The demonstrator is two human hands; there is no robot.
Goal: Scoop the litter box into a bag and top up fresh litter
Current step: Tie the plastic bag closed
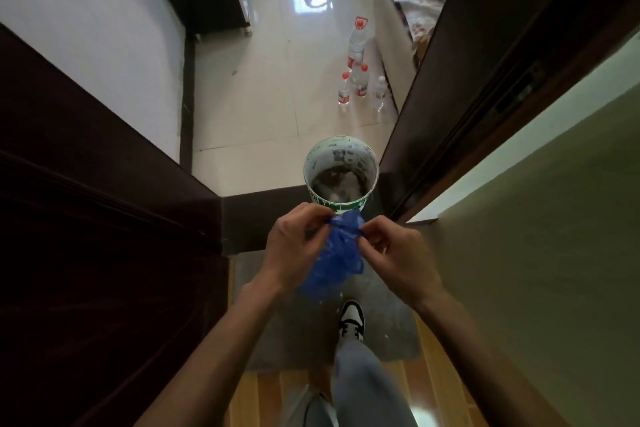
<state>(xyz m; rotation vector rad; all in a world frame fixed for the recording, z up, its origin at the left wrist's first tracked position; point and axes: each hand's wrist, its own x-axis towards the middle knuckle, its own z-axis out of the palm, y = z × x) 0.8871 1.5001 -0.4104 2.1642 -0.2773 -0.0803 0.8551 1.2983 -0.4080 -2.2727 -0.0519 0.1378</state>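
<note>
Doorway threshold, dark door frame [485, 87] to the right, glossy tiled floor [249, 107] beyond. Left hand [294, 243] and right hand [394, 253] close together, both pinching the top of a crumpled blue bag [334, 263]. White bucket [341, 173] on the floor just past the bag. Water bottles [358, 80] stand farther off.

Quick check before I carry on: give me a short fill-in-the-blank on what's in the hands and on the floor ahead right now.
1. Both hands, left hand and right hand, pinch a crumpled plastic bag coloured ____.
2. The bucket stands on the floor with its top ____.
3. The bottles beyond the bucket mostly have caps coloured ____.

Missing words: blue; open; red
</note>
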